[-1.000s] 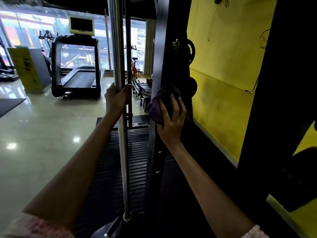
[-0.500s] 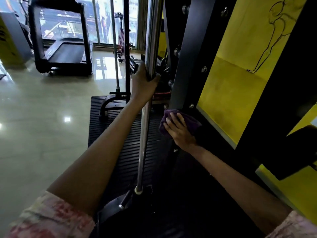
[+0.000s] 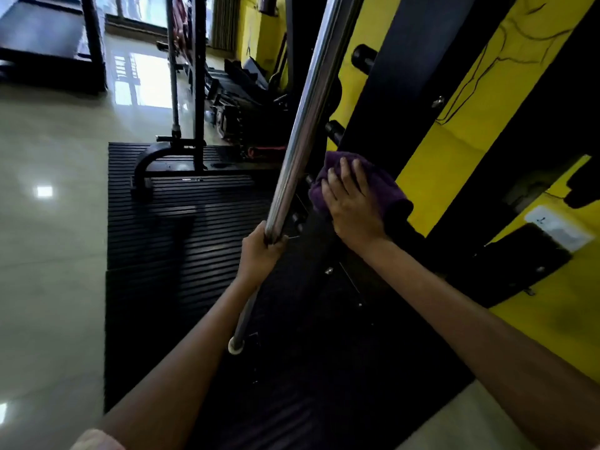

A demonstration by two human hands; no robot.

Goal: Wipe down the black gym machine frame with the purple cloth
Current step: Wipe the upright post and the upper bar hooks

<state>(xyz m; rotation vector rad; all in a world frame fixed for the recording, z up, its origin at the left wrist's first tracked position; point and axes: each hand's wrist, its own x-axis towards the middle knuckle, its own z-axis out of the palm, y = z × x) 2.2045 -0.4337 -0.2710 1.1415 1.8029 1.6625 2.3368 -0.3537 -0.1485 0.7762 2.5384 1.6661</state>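
Observation:
The black gym machine frame (image 3: 386, 89) rises as a slanted upright post in the middle of the head view, in front of a yellow wall. My right hand (image 3: 352, 203) lies flat with straight fingers on the purple cloth (image 3: 384, 186), pressing it against the lower part of that post. My left hand (image 3: 261, 253) grips the chrome guide rod (image 3: 311, 102) just left of the post, low down. The rod's foot (image 3: 236, 345) meets the dark base below my left wrist.
A ribbed black rubber mat (image 3: 156, 235) lies under the machine on the glossy tiled floor (image 3: 48, 254). A second chrome rod with a curved black foot (image 3: 146, 164) stands at the mat's far edge. A treadmill (image 3: 48, 43) is at the top left. Dark benches (image 3: 246, 92) line the yellow wall.
My left hand has slid down the chrome rod. My right hand and the cloth have gone from mid post down toward its base. The view has tilted further down.

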